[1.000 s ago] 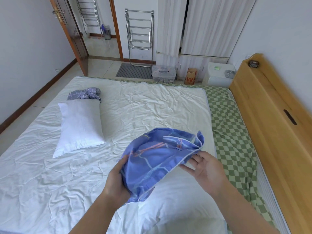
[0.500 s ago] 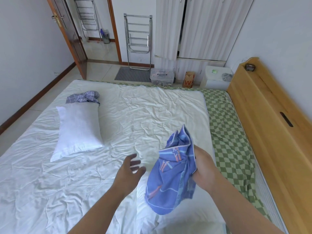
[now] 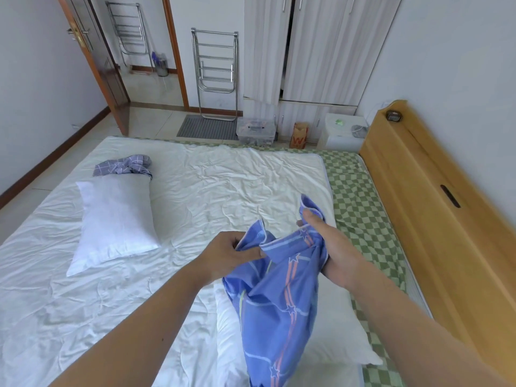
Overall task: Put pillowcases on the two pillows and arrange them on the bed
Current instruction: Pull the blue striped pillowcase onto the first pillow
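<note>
Half a second back the left hand [image 3: 227,254] hung free with fingers apart; it has come across and now pinches the hemmed edge of the blue pillowcase [image 3: 279,291] between thumb and curled fingers, while the right hand [image 3: 333,247] has kept its hold, fingers wrapped round a bunched fold with the thumb pointing up along the hem. The case hangs between the two grips and drapes downward toward the camera, its long axis running from the hands down toward the person, and what looks like its open mouth is gathered up at the hands, though I cannot tell whether both layers are parted. Directly beneath it lies the near pillow [image 3: 335,339], bare and white, its length running roughly away from the person, so the coming move, as I judge it, is to spread the mouth and draw it over an end of that pillow; both hands are about equally near. The far pillow [image 3: 114,219] lies well apart to the left, also bare, with a crumpled grey checked pillowcase [image 3: 124,166] touching its far end. All rest on the creased white quilt [image 3: 223,177] of the bed, over a green checked sheet [image 3: 363,208] beside the wooden headboard [image 3: 435,208]. Beyond stand a wardrobe [image 3: 321,48], a metal rack [image 3: 216,71] and an open door [image 3: 92,60].
</note>
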